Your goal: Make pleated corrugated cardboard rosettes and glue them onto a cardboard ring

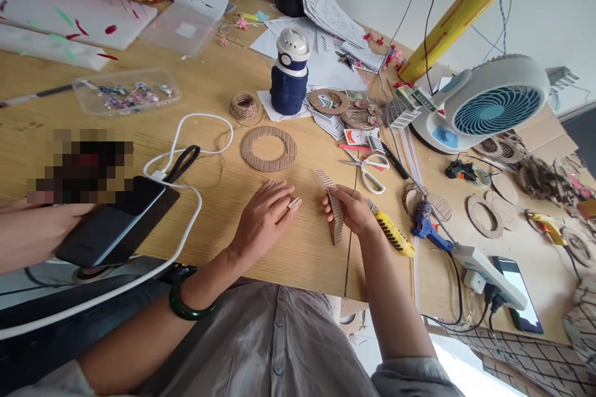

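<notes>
My right hand (351,208) pinches a curved strip of corrugated cardboard (336,223) between thumb and fingers, its ribs running across it. To the left, my left hand (265,214) lies low over the table with its fingers stretched out, a green bangle on the wrist. Something small and pale shows by its thumb and fingertip; I cannot make out what it is. A corrugated cardboard ring (246,149) lies flat just beyond my left hand. Beside my right wrist is a yellow utility knife (393,232), and white-handled scissors (372,173) rest farther off.
Ahead stand a blue bottle (289,84) and a twine roll (244,107). At right are a fan (498,105), a blue glue gun (428,226), a power strip (488,276) and more cardboard rings (484,217). Another person's arm (28,236), a phone (112,223) and a white cable are at left.
</notes>
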A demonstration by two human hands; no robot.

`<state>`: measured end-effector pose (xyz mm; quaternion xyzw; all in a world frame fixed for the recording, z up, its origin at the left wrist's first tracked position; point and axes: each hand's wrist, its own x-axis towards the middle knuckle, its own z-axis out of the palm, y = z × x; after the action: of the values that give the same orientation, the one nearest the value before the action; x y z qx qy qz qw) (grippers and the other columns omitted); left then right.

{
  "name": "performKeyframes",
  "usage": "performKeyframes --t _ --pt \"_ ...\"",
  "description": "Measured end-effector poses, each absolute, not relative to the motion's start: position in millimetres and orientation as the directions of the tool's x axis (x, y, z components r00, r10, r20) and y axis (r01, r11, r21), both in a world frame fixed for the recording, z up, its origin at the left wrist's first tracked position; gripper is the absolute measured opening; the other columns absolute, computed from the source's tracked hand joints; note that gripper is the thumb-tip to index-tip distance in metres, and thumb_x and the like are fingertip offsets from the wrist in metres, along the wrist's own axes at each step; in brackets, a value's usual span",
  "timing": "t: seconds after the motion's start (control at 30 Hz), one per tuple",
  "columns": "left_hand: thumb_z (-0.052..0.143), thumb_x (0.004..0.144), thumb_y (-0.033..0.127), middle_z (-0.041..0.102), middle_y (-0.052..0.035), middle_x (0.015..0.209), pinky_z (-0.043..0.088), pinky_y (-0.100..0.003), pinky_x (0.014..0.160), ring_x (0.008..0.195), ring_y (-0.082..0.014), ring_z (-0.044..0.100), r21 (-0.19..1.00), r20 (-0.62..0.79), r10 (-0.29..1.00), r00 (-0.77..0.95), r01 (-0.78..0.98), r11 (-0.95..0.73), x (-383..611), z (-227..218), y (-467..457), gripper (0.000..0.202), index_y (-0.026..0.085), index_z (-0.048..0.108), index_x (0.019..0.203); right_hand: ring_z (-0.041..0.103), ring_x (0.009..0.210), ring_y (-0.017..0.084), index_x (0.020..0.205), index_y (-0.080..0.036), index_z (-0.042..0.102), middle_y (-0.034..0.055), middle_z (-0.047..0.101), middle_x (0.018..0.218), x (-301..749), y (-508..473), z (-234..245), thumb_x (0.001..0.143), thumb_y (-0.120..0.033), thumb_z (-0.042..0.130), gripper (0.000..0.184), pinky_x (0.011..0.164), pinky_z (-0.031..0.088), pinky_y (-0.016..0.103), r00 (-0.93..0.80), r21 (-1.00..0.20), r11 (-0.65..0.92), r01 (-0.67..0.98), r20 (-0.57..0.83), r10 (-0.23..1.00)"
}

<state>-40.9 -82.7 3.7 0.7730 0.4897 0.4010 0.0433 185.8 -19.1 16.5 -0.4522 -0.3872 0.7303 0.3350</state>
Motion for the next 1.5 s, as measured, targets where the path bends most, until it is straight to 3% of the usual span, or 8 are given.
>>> performKeyframes --t 0.13,0.43,0.67,0.83,1.03,1.23,1.37,1.5 --pt "0.055 0.1 0.022 0.073 -0.0115 0.129 0.043 -0.047 0.119 0.13 -0.0278 0.062 0.428 0.606 0.79 0.091 0.799 -0.421 -40.4 18.2 -51.0 0.024 0.014 0.071 0.117 0.064 0.055 0.012 0.085 -0.015 0.065 0.0016 0.07 0.071 189.4 -17.8 7.7 0.08 -0.042 0.079 0.031 0.042 0.058 0.022 -0.448 -0.847 -0.48 -0.229 -0.345 0.824" --pt "0.05 0.098 0.02 0.054 -0.0237 0.15 0.029 -0.061 0.122 0.146 -0.0396 0.042 0.411 0.23 0.963 0.141 0.883 -0.227 -14.0 -21.8 -4.8 0.043 0.005 0.06 0.137 0.062 0.051 0.011 0.086 -0.016 0.064 -0.0006 0.069 0.068 198.0 -23.1 -5.1 0.081 -0.042 0.079 0.03 0.04 0.059 0.022 -0.511 -0.821 -0.447 -0.355 -0.23 0.828" --pt "0.055 0.094 0.015 0.061 -0.019 0.144 0.033 -0.059 0.121 0.14 -0.0368 0.051 0.513 0.279 0.946 0.163 0.808 -0.29 15.8 -11.3 2.6 0.028 0.01 0.073 0.115 0.062 0.049 0.011 0.088 -0.016 0.062 -0.0006 0.068 0.068 206.0 -14.9 -3.3 0.084 -0.039 0.076 0.027 0.039 0.058 0.021 -0.527 -0.813 -0.439 -0.384 -0.197 0.826" --pt "0.057 0.096 0.023 0.076 -0.0129 0.121 0.057 -0.034 0.1 0.111 -0.0234 0.073 0.733 0.414 0.91 -0.003 0.594 -0.332 -6.0 15.3 1.9 0.02 0.017 0.076 0.099 0.058 0.048 0.01 0.088 -0.018 0.059 -0.0026 0.065 0.067 213.0 -13.6 -1.0 0.083 -0.038 0.075 0.026 0.036 0.055 0.019 -0.508 -0.798 -0.419 -0.434 -0.168 0.845" --pt "0.053 0.097 0.024 0.072 -0.011 0.131 0.04 -0.044 0.12 0.135 -0.0262 0.058 0.552 0.579 0.812 -0.073 0.768 -0.325 -33.7 34.1 23.8 0.027 0.019 0.073 0.116 0.057 0.048 0.009 0.087 -0.017 0.059 -0.0027 0.064 0.067 207.1 -11.9 0.5 0.081 -0.039 0.077 0.029 0.036 0.055 0.019 -0.528 -0.796 -0.438 -0.418 -0.179 0.83" --pt "0.056 0.097 0.034 0.063 -0.0163 0.143 0.034 -0.048 0.123 0.142 -0.031 0.05 0.642 0.452 0.892 0.006 0.692 -0.331 -22.3 23.1 13.5 0.036 0.014 0.069 0.124 0.056 0.045 0.009 0.09 -0.016 0.063 -0.0023 0.067 0.067 201.8 -16.2 3.4 0.081 -0.042 0.079 0.032 0.035 0.055 0.02 -0.548 -0.802 -0.474 -0.364 -0.227 0.805" --pt "0.047 0.096 0.063 0.079 -0.0102 0.096 0.063 -0.038 0.084 0.091 -0.0266 0.076 0.967 -0.026 0.992 0.121 0.256 -0.006 -11.1 28.7 -5.9 0.055 0.015 0.076 0.1 0.056 0.045 0.008 0.089 -0.016 0.063 -0.0019 0.069 0.068 198.7 -23.3 8.5 0.082 -0.043 0.079 0.033 0.034 0.053 0.018 -0.62 -0.814 -0.52 -0.26 -0.273 0.736" --pt "0.071 0.081 0.049 0.075 -0.0062 0.069 0.063 -0.032 0.059 0.063 -0.0224 0.072 0.967 -0.25 0.948 0.195 0.1 0.235 -9.9 28.0 -9.7 0.034 0.016 0.074 0.073 0.062 0.051 0.01 0.093 -0.016 0.064 0.0008 0.074 0.075 200.0 -25.8 10.7 0.082 -0.048 0.078 0.037 0.04 0.055 0.02 -0.67 -0.825 -0.542 -0.158 -0.314 0.673"
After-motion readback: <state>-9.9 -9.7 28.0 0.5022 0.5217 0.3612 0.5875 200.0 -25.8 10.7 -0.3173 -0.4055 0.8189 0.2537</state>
